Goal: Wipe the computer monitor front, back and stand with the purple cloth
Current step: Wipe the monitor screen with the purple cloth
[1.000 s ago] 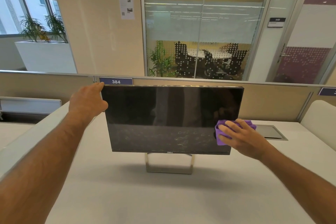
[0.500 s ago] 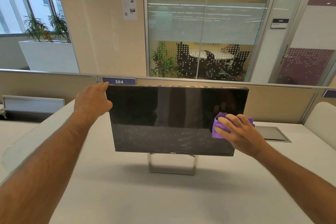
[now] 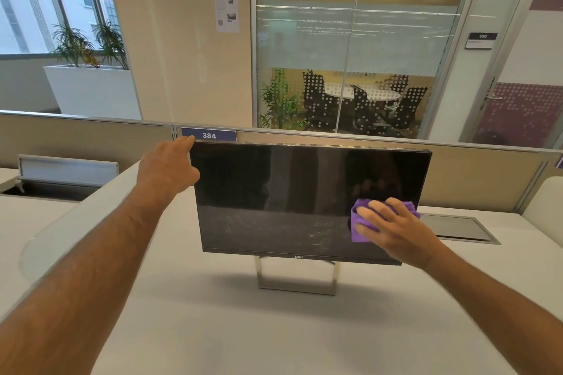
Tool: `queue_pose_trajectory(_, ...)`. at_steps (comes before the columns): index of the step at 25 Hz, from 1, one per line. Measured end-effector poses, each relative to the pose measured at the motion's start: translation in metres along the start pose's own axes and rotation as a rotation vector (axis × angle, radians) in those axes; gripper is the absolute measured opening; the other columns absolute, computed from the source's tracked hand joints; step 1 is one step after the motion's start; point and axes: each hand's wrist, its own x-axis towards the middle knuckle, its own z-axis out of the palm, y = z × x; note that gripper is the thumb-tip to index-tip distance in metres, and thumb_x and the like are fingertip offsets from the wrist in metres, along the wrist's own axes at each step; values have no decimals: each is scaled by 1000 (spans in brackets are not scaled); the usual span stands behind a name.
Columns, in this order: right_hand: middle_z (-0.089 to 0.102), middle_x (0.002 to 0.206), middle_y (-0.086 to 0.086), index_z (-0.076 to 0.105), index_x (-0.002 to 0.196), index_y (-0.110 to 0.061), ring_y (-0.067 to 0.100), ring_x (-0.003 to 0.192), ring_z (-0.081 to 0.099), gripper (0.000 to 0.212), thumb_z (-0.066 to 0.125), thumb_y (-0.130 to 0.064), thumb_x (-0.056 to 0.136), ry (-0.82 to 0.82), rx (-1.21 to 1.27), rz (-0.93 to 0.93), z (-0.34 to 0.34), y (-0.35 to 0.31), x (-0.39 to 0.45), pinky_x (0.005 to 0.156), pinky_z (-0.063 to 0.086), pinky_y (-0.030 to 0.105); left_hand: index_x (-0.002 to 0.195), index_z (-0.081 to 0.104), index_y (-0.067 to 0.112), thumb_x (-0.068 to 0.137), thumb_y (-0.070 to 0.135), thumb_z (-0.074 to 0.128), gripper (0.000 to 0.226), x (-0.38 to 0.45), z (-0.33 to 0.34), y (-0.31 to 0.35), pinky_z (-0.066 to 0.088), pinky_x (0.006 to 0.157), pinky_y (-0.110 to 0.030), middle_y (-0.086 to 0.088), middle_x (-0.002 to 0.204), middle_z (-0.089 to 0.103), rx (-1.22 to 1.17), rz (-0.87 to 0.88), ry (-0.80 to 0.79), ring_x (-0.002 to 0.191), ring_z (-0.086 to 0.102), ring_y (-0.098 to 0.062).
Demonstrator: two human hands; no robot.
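A black Dell monitor (image 3: 274,198) stands on a silver frame stand (image 3: 297,286) on the white desk, its screen facing me with smears across the lower half. My left hand (image 3: 166,166) grips its top left corner, thumb at the front edge and fingers hidden behind. My right hand (image 3: 396,231) presses the purple cloth (image 3: 359,233) flat against the lower right part of the screen with extended fingers.
A beige partition (image 3: 472,173) with a blue "384" label (image 3: 209,135) runs right behind the monitor. A grey cable hatch (image 3: 457,227) is set into the desk (image 3: 274,332) at the right. A white chair back (image 3: 545,204) shows at the right edge.
My right hand has slid the cloth a little leftward across the screen, away from the right edge. My left hand keeps its hold on the top left corner.
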Motion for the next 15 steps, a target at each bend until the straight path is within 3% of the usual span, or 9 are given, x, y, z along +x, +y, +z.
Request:
queue_pose_trajectory(2,61,127,17,68,118,-15,39,111,59,77,96,-19,48,15,51,80,-3,-1,6,86,52,52,147,41,20,85,19,70,68,0,-1,0,48,97,-53,-9,142,54,3,-4,-10,120,57,-38)
queue_pose_trajectory(6,65,121,14,71,112,-17,37,106,63,80,100,-23,37,-21,-62,-155,0,-12,5,83,55,51,147,41,20,86,19,69,68,-2,-3,1,47,98,-53,-9,143,53,6,-9,-9,122,55,-38)
queue_pose_trajectory(10,60,128,16,67,119,-16,38,114,55,74,95,-20,51,27,59,88,-4,-9,18,88,51,52,148,39,21,86,19,69,69,-3,-4,3,46,99,-53,-8,144,51,10,-9,-17,124,54,-37)
queue_pose_trajectory(13,63,125,15,68,115,-17,38,111,60,78,98,-23,44,-28,-43,-120,3,-20,16,87,53,53,149,39,20,86,18,68,69,-3,-5,3,46,99,-53,-8,145,50,15,-7,-15,125,54,-37)
queue_pose_trajectory(15,63,125,14,68,116,-17,38,111,60,79,98,-23,43,-39,-65,-138,1,-16,18,87,53,53,149,39,20,85,17,68,70,-3,-5,2,46,99,-54,-7,145,50,13,-6,-14,125,54,-37)
